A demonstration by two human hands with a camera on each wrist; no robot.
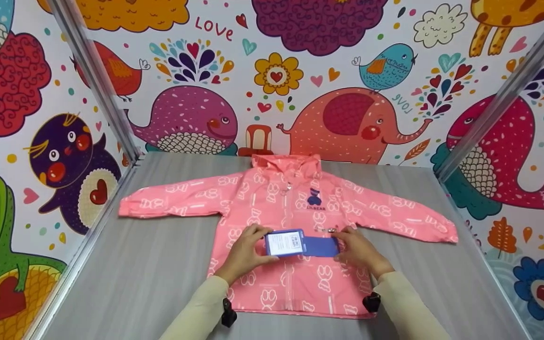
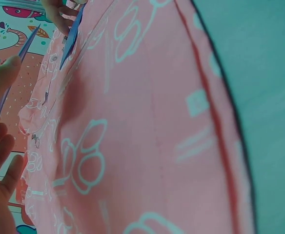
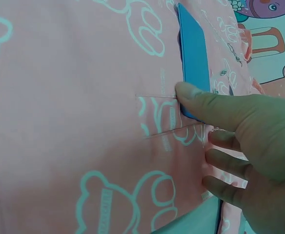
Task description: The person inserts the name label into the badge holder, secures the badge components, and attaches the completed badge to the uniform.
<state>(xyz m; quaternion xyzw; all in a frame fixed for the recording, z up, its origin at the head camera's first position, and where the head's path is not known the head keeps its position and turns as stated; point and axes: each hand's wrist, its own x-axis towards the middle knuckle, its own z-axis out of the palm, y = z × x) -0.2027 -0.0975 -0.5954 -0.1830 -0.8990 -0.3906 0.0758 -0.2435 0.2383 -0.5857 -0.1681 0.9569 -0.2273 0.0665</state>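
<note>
A pink hooded jacket [image 1: 253,203] with white bear outlines lies front up, sleeves spread out. Over its chest is a blue hang tag [image 1: 320,246], opened out sideways, its left part carrying a white printed label [image 1: 285,242]. My left hand [image 1: 246,250] pinches the labelled end between thumb and fingers. At the other end, my right hand [image 1: 359,250] grips the plain blue part; the right wrist view has its thumb [image 3: 193,92] on the blue card [image 3: 193,48]. In the left wrist view, the left hand [image 2: 3,136] shows beside a thin card edge [image 2: 23,53].
The jacket lies on a grey wood-grain table [image 1: 158,264]. Walls printed with cartoon animals [image 1: 338,123] stand behind and at both sides, with metal corner posts [image 1: 106,80]. A small metal piece [image 1: 332,230] shows on the jacket near the right hand.
</note>
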